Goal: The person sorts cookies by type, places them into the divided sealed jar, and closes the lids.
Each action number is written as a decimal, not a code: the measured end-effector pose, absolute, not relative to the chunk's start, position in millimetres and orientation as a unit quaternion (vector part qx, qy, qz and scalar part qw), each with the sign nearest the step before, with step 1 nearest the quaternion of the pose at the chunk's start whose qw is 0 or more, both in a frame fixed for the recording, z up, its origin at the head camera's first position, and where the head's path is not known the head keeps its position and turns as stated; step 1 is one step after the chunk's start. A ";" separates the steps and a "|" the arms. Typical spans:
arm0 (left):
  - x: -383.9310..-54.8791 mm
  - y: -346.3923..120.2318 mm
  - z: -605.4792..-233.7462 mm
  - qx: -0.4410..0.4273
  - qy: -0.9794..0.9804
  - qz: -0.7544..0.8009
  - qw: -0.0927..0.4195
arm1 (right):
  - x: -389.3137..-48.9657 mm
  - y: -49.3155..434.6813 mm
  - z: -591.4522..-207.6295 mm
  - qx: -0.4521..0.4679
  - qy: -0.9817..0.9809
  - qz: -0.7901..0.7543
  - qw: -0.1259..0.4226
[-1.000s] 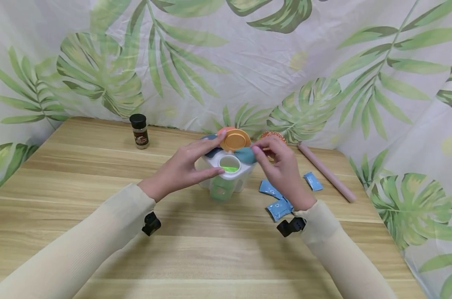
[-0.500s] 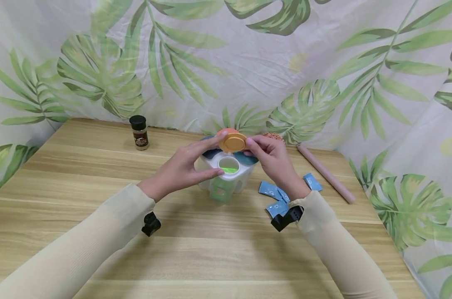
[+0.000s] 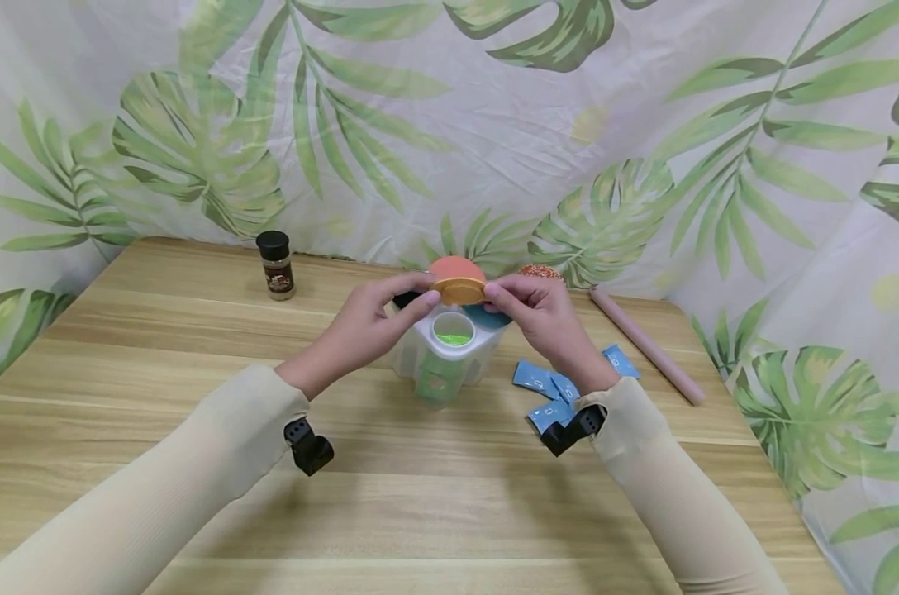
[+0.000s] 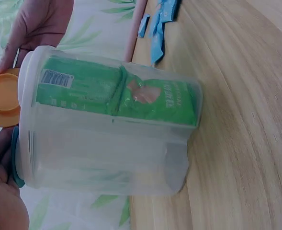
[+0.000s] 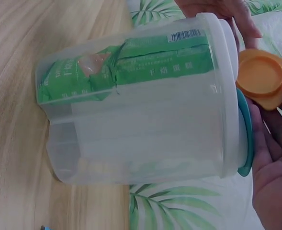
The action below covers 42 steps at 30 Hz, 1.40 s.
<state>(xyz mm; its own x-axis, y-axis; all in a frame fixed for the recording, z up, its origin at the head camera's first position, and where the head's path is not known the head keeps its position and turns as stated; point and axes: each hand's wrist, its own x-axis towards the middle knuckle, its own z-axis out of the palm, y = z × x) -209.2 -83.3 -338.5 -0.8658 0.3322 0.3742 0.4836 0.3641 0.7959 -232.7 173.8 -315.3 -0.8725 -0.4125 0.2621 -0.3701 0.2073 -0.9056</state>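
A clear storage container [image 4: 83, 148] with a white top stands upright on the table, divided into compartments with coloured flip lids. Its orange lid [image 3: 460, 291] is raised and tilted above the round front opening. My left hand [image 3: 356, 330] pinches that lid's left edge between thumb and fingers. At the right edge, my right hand [image 3: 544, 321] grips it the same way, its lower fingers close by the teal lid [image 5: 246, 134]. Behind rises a coral lid [image 3: 457, 266]. Green printed packets [image 5: 164, 60] fill the front compartment, glinting through the opening. My left fingers partly hide a dark lid.
Several small blue sachets [image 3: 535, 378] lie right of the container, under my right wrist. Farther right is a long pink rod [image 3: 650, 347]. A black-capped spice jar [image 3: 275, 264] stands at the back left. A red speckled object [image 3: 541, 271] shows behind my right hand.
My right hand has moved left from the teal lid to the orange lid. My left hand has shifted from the container's top to pinch it too, and the lid has tipped forward.
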 end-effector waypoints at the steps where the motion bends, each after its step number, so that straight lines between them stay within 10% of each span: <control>1: -209.2 -82.7 -337.6 -0.243 -0.823 -0.508 0.073 | -232.8 174.8 -315.2 -0.257 0.779 -0.572 0.021; 42: -220.0 -103.8 -336.3 -0.373 -0.823 -0.427 0.030 | -215.8 183.9 -315.5 -0.409 0.816 -0.407 0.029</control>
